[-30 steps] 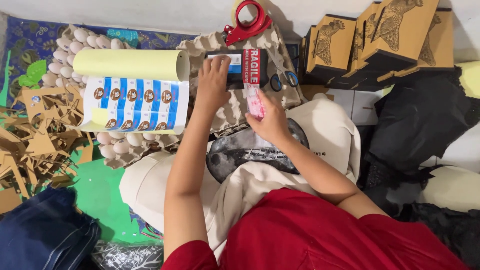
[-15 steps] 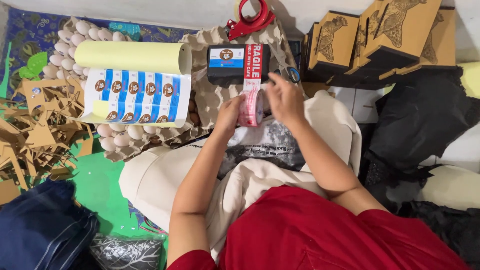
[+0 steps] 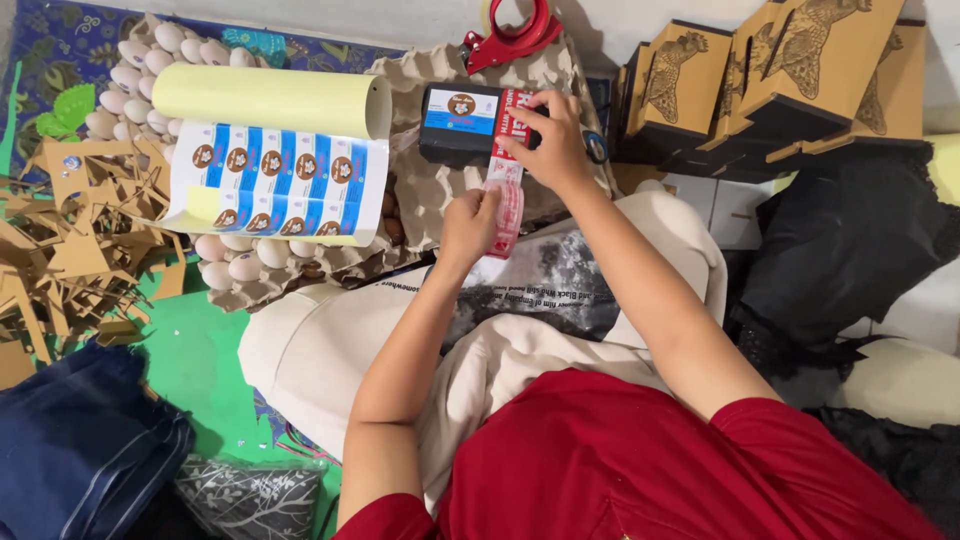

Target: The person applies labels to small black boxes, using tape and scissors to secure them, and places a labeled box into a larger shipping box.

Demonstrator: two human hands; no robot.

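A small black box [image 3: 455, 128] with a blue and white label rests on a grey egg tray [image 3: 430, 190] in front of me. A red and white tape strip [image 3: 508, 190] runs from the box's right end down toward my lap. My right hand [image 3: 553, 143] presses the strip's upper part onto the box. My left hand [image 3: 470, 225] pinches the lower part of the strip and holds it taut.
A partly unrolled sheet of blue and white stickers [image 3: 275, 180] lies left of the box over trays of eggs [image 3: 135, 65]. A red tape dispenser [image 3: 510, 35] sits behind the box. Brown printed cartons [image 3: 760, 70] stand at right, cardboard scraps [image 3: 70, 240] at left, folded denim [image 3: 80, 450] at lower left.
My right hand has moved up from the hanging strip onto the box. My left hand has dropped from the box to grip the strip's lower part.
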